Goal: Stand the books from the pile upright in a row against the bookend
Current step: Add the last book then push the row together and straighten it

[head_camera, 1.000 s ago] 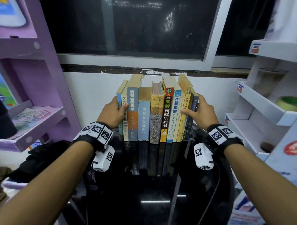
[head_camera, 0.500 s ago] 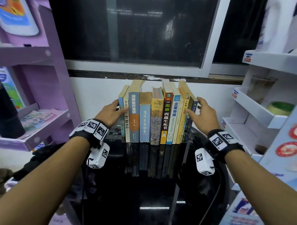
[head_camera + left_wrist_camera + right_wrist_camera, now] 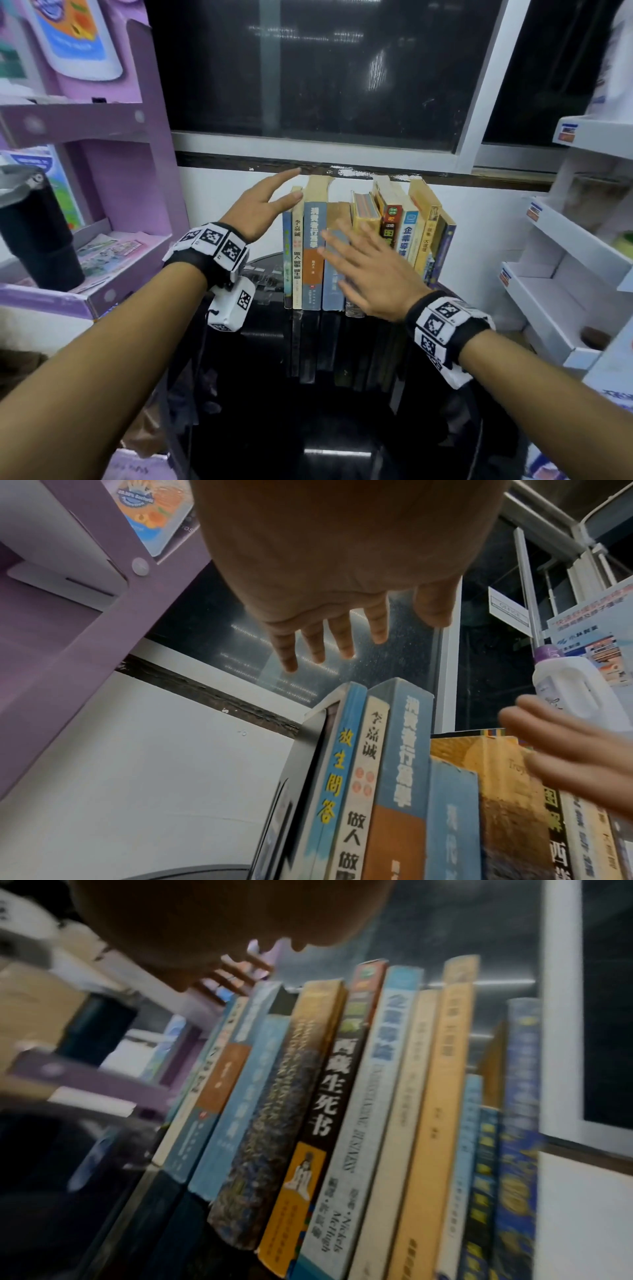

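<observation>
Several books point(image 3: 313, 240) stand upright in a tight row on a glossy black table point(image 3: 342, 428), spines facing me. My left hand point(image 3: 286, 186) is raised at the row's top left corner, fingers straight, thumb near the leftmost book's top; it holds nothing. My right hand point(image 3: 342, 260) hovers flat in front of the middle spines with fingers spread. The left wrist view has a dark flat panel point(image 3: 301, 767), possibly the bookend, against the leftmost blue book point(image 3: 337, 764). The right wrist view is blurred, with the spines point(image 3: 329, 1096) below the palm.
A purple shelf unit point(image 3: 102, 120) with a black tumbler point(image 3: 41, 236) stands on the left. White display shelves point(image 3: 565, 246) stand on the right. A dark window point(image 3: 325, 68) and a white wall are behind the row. A white bottle point(image 3: 575, 688) is in the left wrist view.
My left hand has lifted off the row's left end to its top corner. My right hand has left the right end and swept left across the spines. Both have opened flat.
</observation>
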A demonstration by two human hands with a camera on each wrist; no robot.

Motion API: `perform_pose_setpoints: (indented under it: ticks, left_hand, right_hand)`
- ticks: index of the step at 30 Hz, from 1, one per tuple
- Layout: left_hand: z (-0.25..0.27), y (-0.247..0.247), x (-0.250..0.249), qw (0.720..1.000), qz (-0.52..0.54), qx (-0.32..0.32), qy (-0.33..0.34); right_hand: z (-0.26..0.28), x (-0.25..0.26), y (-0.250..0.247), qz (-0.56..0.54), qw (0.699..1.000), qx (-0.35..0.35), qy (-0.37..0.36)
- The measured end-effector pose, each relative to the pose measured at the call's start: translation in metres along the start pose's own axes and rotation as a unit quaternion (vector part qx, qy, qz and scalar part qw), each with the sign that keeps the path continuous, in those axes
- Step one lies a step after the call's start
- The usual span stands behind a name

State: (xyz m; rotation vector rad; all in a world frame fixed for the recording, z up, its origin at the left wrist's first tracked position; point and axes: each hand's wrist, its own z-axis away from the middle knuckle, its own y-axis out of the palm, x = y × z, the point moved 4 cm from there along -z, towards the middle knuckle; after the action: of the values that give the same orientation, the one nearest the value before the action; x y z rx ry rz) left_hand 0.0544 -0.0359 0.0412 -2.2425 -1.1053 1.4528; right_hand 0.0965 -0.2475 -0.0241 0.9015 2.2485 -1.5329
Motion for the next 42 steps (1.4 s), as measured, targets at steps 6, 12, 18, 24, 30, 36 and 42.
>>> perform_pose_setpoints:
  ticks: [6,12,18,24,30,36,42]
  left_hand:
    - [-0.019,0.012,0.004,0.999,0.002,0.040,0.035]
    - [-0.033,0.027,0.020,0.997,0.009,0.068,0.046]
    - [-0.040,0.038,0.034,0.994,0.009,0.078,0.076]
    - [-0.044,0.043,0.037,0.995,0.022,0.023,0.100]
    - [-0.045,0.042,0.037,0.994,0.013,0.005,0.106]
    - [-0.046,0.040,0.036,0.993,-0.011,0.005,0.115]
    - [-0.049,0.039,0.033,0.993,-0.025,0.009,0.119]
  right_hand:
    - [-0.028,0.031,0.030,0.023,0.991,0.030,-0.126]
    - [-0.045,0.039,0.066,0.039,0.984,0.049,-0.165]
    - [-0.049,0.029,0.087,0.035,0.985,0.048,-0.162]
    - [-0.051,0.027,0.096,0.057,0.983,0.046,-0.169]
    - [-0.052,0.025,0.099,0.070,0.983,0.042,-0.164]
    - [-0.055,0.025,0.100,0.082,0.982,0.045,-0.163]
    - [-0.059,0.022,0.100,0.090,0.982,0.052,-0.160]
